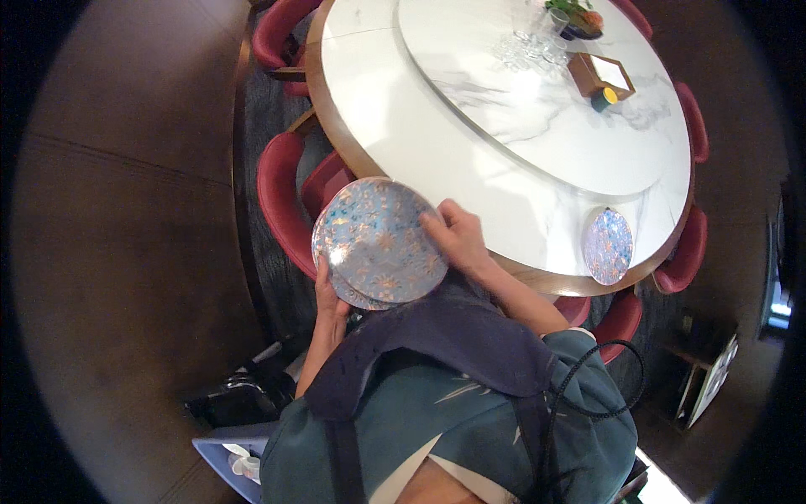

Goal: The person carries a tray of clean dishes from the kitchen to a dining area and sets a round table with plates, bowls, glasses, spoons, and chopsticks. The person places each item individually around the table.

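Observation:
A small stack of round plates [381, 242], patterned in blue and copper-coloured flowers, is held in front of my body, just off the table's near edge. My left hand [330, 296] supports the stack from its lower left, thumb on the rim. On the right side, my right hand [458, 234] grips the rim of the upper plate, which sits slightly askew over what lies beneath. How many plates are in the stack I cannot tell. Another plate [608, 246] of the same pattern lies on the white table [378, 107] near its right edge.
A marble-look turntable [535, 151] bears clear glasses [535, 47], a wooden box [601, 74], a yellow-topped cup [604, 99] and a flower arrangement [582, 19]. Red chairs [280, 195] ring the table. Behind me at lower left stands a blue-grey bin [220, 453] containing white items.

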A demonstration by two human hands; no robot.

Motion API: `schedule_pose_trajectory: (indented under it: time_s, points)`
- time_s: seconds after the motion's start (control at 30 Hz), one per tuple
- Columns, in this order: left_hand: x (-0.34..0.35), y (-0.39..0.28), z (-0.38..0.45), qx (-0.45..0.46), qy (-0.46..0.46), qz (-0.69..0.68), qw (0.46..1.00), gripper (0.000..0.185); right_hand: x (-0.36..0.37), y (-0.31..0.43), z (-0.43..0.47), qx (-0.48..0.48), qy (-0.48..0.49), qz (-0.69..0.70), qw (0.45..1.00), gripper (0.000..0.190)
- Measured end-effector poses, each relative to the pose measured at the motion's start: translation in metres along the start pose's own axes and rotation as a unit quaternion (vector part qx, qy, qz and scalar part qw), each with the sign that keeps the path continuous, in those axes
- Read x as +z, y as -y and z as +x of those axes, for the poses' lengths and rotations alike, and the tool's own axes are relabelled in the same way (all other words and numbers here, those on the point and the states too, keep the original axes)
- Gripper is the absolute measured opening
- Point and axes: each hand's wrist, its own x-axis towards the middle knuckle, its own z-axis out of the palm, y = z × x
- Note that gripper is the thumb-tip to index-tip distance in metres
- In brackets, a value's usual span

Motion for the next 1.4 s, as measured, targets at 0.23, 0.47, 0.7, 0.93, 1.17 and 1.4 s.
schedule_pose_trajectory:
  time_s: [0.23,0.47,0.7,0.93,1.17,1.4]
  points:
    - [-0.022,-0.013,-0.021,0.092,-0.032,-0.012,0.995,0.056,-0.004,-0.044,0.065,0.065,-0.1,0.325,0.938,0.021]
    - [-0.036,-0.029,-0.053,0.142,-0.132,-0.053,0.98,0.056,0.023,-0.164,0.153,0.13,-0.193,0.347,0.909,0.018]
    - [-0.038,-0.043,-0.071,0.15,-0.14,-0.086,0.975,0.054,0.064,-0.209,0.177,0.15,-0.28,0.433,0.844,0.018]
    - [-0.056,-0.054,-0.051,0.122,-0.164,-0.063,0.977,0.056,0.049,-0.2,0.167,0.193,-0.203,0.223,0.934,0.033]
    - [-0.073,-0.048,-0.021,0.104,-0.063,-0.076,0.99,0.055,0.093,-0.054,0.037,0.137,0.251,0.129,0.949,0.042]
    - [-0.099,-0.028,0.023,0.087,-0.022,-0.088,0.992,0.054,0.132,-0.052,0.014,-0.071,0.159,-0.236,0.956,0.039]
